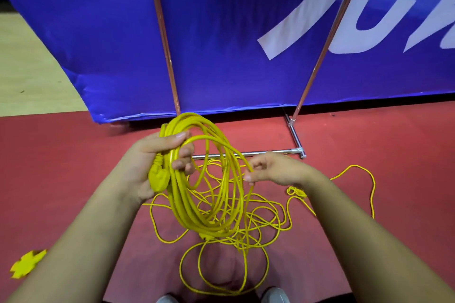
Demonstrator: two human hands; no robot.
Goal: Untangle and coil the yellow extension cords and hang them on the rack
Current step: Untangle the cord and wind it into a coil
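Note:
A coil of yellow extension cord (pixel 209 216) hangs in front of me, several loops thick. My left hand (pixel 157 160) grips the coil's top left together with its yellow plug (pixel 158 179). My right hand (pixel 270 167) pinches one strand at the coil's right side. Below the coil, loose yellow cord (pixel 246 253) lies tangled on the red floor, with a small knot (pixel 296 191) and a long loop running off to the right. The rack (pixel 296 135) stands behind, two copper-coloured poles rising from a chrome base bar.
A blue banner (pixel 221 44) with white letters hangs behind the rack poles. A yellow star-shaped piece (pixel 27 263) lies on the floor at lower left. My grey shoe tips (pixel 274 295) show at the bottom edge. Pale flooring lies far left.

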